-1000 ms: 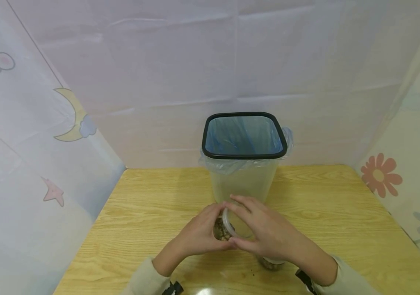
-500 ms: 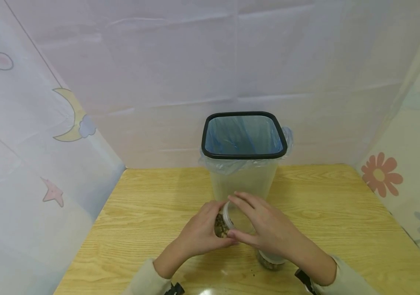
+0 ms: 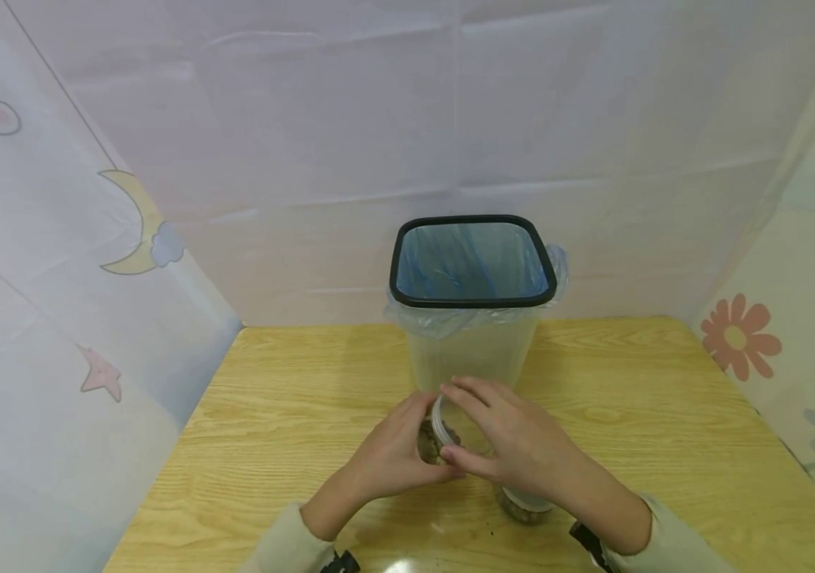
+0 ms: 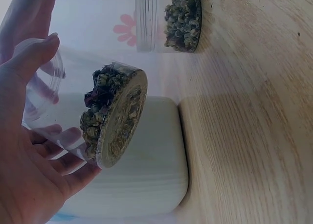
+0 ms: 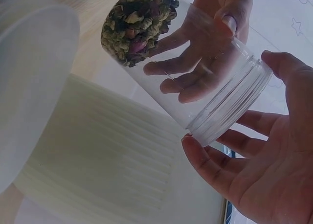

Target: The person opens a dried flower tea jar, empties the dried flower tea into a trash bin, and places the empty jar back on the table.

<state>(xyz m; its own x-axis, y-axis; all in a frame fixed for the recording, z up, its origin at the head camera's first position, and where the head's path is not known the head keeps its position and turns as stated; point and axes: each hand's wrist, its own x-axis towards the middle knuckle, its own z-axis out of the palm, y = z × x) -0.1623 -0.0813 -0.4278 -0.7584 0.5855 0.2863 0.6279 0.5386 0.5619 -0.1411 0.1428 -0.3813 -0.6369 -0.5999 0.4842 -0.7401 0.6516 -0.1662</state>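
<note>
A clear jar with dried flower buds in its bottom is held tilted above the table. My left hand grips the jar's body, its fingers showing through the clear wall in the right wrist view. At the upper end my right hand holds the ridged clear lid by its edge, thumb and fingers on opposite sides. A second jar of similar buds stands upright on the table, partly covered by my right forearm in the head view.
Behind my hands stands a pale waste bin with a black rim and a bluish bag liner. The wood-grain table reaches a printed cloth backdrop. Small dark crumbs lie near the second jar.
My right fingers have shifted slightly on the lid, and both hands stay at the jar. A little more of the second jar now shows under my right forearm.
</note>
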